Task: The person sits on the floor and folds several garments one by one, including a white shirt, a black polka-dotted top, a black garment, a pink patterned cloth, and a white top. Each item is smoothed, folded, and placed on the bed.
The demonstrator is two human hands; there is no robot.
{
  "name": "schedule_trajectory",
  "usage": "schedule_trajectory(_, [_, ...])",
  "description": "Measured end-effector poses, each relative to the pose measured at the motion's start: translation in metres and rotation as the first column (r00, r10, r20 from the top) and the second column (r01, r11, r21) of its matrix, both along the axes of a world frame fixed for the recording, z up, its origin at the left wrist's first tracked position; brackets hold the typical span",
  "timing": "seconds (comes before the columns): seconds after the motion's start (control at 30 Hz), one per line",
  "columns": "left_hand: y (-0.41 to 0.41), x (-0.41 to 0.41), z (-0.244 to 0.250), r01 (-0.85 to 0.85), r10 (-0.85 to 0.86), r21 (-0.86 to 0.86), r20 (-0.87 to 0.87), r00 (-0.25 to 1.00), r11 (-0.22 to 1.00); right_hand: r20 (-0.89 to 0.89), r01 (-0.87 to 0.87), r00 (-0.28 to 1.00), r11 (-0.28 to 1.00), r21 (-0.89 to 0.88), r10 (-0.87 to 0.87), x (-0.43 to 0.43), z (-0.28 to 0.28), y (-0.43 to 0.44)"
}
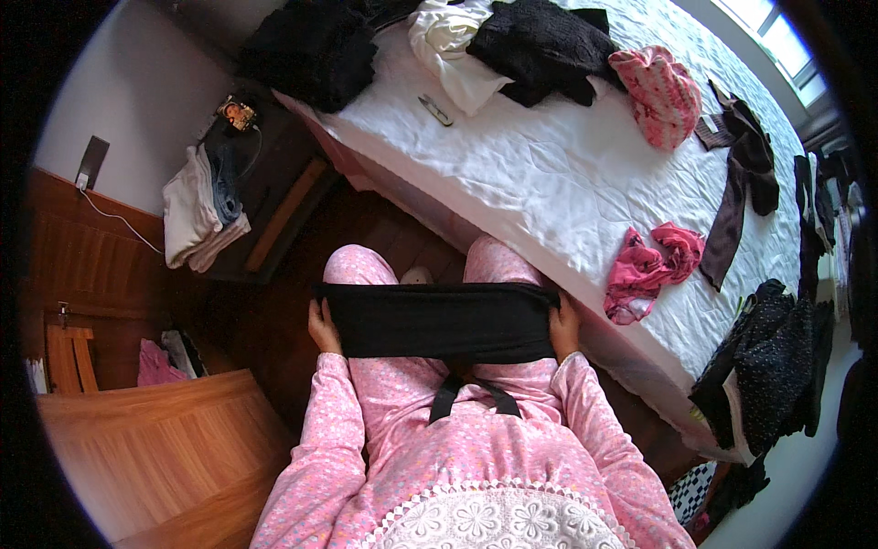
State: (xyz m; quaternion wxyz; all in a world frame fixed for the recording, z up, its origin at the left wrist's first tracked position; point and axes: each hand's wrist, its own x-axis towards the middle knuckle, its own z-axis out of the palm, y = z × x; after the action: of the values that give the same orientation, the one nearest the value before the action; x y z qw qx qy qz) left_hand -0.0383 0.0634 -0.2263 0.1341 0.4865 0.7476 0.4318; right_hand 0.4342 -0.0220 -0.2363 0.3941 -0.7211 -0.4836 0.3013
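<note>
A black cloth garment (442,322), folded into a wide band, lies across my thighs over pink floral pajamas. My left hand (324,328) grips its left end, with the fingers partly hidden at the edge. At its right end my right hand (564,326) holds the cloth, the fingertips tucked behind it. Two black straps (446,398) hang from below the band toward my lap. Whether they belong to the same garment I cannot tell.
On the bed (535,178) lie a pink scarf-like cloth (651,271), dark brown knitwear (734,178), a white garment (456,55), black clothes (542,48) and a pocketknife-like object (435,110). Folded trousers (195,213) rest on a dark nightstand (267,199). A wooden panel (164,453) stands at lower left.
</note>
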Motion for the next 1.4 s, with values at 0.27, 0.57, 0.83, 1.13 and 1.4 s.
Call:
schedule_trajectory(0.27, [0.013,0.074,0.115,0.377,-0.351,-0.036,0.292,0.890,0.926,-0.232,-0.040,0.972,0.999,0.031,0.046,-0.010,0.077,0.004])
schedule_trajectory(0.57, [0.048,0.121,0.194,0.558,-0.507,0.177,0.689,0.518,0.811,-0.736,0.040,0.676,0.998,0.057,0.015,0.004,0.152,-0.008])
schedule_trajectory(0.83, [0.151,0.200,0.202,0.721,-0.674,0.234,0.614,0.411,0.653,-0.363,-0.062,0.922,0.979,0.194,0.131,0.110,0.205,0.065])
schedule_trajectory(1.13, [0.199,0.251,0.114,0.548,-0.527,0.197,-0.150,0.836,0.813,0.569,-0.094,0.805,0.911,0.401,-0.167,0.079,0.203,0.084])
schedule_trajectory(1.4, [0.201,0.240,0.122,0.656,-0.660,-0.076,-0.128,0.740,0.751,0.666,-0.188,0.745,0.970,0.155,0.039,0.028,0.138,0.065])
